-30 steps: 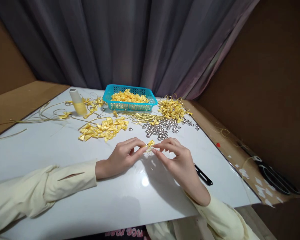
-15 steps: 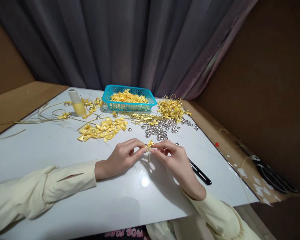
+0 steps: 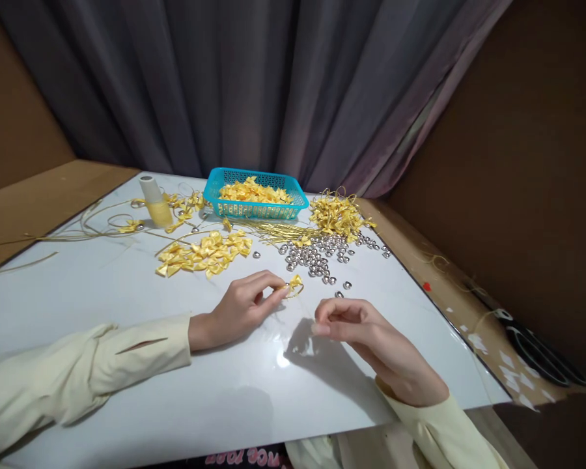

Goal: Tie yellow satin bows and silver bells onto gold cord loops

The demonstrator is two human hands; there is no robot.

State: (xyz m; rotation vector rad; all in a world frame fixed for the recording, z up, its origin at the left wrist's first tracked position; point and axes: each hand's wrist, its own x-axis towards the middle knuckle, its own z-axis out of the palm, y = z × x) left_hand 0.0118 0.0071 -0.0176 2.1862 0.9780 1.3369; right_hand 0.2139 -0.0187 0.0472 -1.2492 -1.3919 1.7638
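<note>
Here, the left hand (image 3: 244, 305) pinches a glossy yellow ribbon bow (image 3: 296, 281) at its two o'clock, with the right hand (image 3: 376, 339) curled (whether fingertips touch, I cannot tell) at the bow's four o'clock.

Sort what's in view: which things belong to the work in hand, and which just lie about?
Seemingly part of it:
yellow bow with cord, in left hand
loose yellow bows
gold cords
silver pieces
blue basket of bows

Apparently lying about:
scissors
paper scraps
red scrap
bottle, use unclear
</note>
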